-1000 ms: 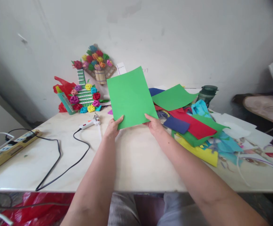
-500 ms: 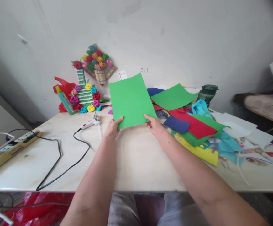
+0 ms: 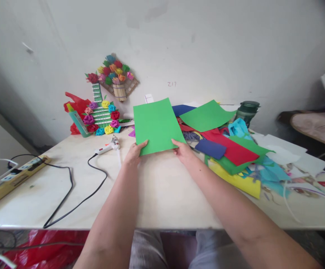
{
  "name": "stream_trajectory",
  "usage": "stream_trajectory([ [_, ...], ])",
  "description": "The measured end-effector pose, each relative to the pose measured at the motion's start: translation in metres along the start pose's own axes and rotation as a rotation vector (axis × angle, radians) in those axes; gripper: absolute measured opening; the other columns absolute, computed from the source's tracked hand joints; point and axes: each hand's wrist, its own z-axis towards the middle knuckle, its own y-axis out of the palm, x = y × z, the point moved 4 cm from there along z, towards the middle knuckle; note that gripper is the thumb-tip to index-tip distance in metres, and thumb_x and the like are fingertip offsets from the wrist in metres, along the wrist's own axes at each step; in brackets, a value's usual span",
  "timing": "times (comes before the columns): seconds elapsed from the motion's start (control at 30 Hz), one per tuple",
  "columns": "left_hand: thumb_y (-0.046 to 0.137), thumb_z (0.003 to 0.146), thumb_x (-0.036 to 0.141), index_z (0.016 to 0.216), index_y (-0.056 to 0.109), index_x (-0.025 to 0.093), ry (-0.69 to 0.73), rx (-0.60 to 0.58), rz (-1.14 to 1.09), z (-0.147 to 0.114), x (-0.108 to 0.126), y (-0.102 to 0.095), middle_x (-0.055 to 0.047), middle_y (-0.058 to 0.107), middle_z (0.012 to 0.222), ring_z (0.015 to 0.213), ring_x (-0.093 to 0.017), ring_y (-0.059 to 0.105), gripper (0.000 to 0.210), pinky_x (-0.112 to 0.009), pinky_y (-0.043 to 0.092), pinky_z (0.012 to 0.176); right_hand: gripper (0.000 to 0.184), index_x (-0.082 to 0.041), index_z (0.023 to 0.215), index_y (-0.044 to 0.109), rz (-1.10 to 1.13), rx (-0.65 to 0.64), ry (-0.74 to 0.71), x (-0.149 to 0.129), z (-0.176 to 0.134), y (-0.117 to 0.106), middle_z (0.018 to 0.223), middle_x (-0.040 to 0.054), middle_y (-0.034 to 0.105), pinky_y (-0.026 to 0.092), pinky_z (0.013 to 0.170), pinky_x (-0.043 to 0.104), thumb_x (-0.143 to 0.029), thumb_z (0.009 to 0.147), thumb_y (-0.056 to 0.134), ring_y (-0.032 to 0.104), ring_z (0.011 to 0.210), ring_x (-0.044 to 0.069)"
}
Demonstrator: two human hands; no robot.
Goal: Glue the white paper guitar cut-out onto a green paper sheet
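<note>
A green sheet of paper point(image 3: 157, 125) is held up above the middle of the table, tilted so that its face shows to me. My left hand point(image 3: 136, 151) pinches its lower left corner, thumb on top and the other fingers underneath. At the lower right corner my right hand point(image 3: 181, 149) grips it the same way. Left of my left hand lies a white glue gun point(image 3: 106, 147) with a black cord. Close to my right hand is a folded dark blue piece point(image 3: 211, 148) on a heap of coloured sheets.
Several coloured sheets, among them a red one point(image 3: 232, 147) and a yellow one point(image 3: 240, 181), cover the table's right side. A dark green bottle point(image 3: 247, 110) stands behind them. At the back left are a flower-trimmed guitar shape point(image 3: 102, 116) and a glue bottle point(image 3: 79, 122). A power strip point(image 3: 16, 179) lies far left.
The green sheet's top edge has dropped, so the sheet leans flatter. Both hands keep hold of its lower corners and have hardly moved.
</note>
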Motion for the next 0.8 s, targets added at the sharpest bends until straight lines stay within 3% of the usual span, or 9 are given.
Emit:
stream_trajectory([
  [0.27,0.073,0.056,0.015,0.091,0.060,0.013,-0.018,0.070,0.002,0.000,-0.001,-0.011,-0.006,0.068,0.080,0.075,-0.020,0.065,0.037,-0.033,0.052,0.075,0.017,-0.017,0.079,0.061,-0.214,-0.032,-0.051,-0.019,0.018,-0.027,0.073,0.0026,0.065,0.037,0.040,0.023,-0.027,0.065,0.062,0.054,0.051,0.012],
  [0.4,0.074,0.055,0.017,0.090,0.061,0.010,-0.055,-0.021,0.061,-0.004,-0.001,-0.006,-0.009,0.068,0.082,0.075,-0.021,0.065,0.038,-0.033,0.053,0.074,0.020,-0.017,0.085,0.062,-0.171,-0.143,0.044,-0.024,0.025,-0.034,0.080,0.0061,0.067,0.048,0.062,0.032,-0.029,0.070,0.057,0.061,0.070,0.018],
  [0.53,0.074,0.056,0.019,0.089,0.061,0.010,-0.071,-0.120,0.107,-0.008,-0.002,0.000,-0.010,0.068,0.087,0.075,-0.021,0.065,0.037,-0.033,0.053,0.073,0.017,-0.017,0.082,0.061,-0.160,-0.170,0.043,-0.022,0.022,-0.032,0.080,0.0067,0.068,0.048,0.072,0.036,-0.025,0.067,0.061,0.063,0.075,0.020],
  [0.8,0.073,0.058,0.022,0.088,0.062,0.011,-0.081,-0.187,0.164,-0.009,-0.004,0.003,-0.010,0.067,0.089,0.076,-0.021,0.064,0.034,-0.031,0.053,0.071,0.016,-0.017,0.080,0.061,-0.264,-0.084,-0.052,-0.018,0.024,-0.035,0.077,0.0048,0.068,0.047,0.078,0.039,-0.022,0.065,0.064,0.063,0.077,0.019],
])
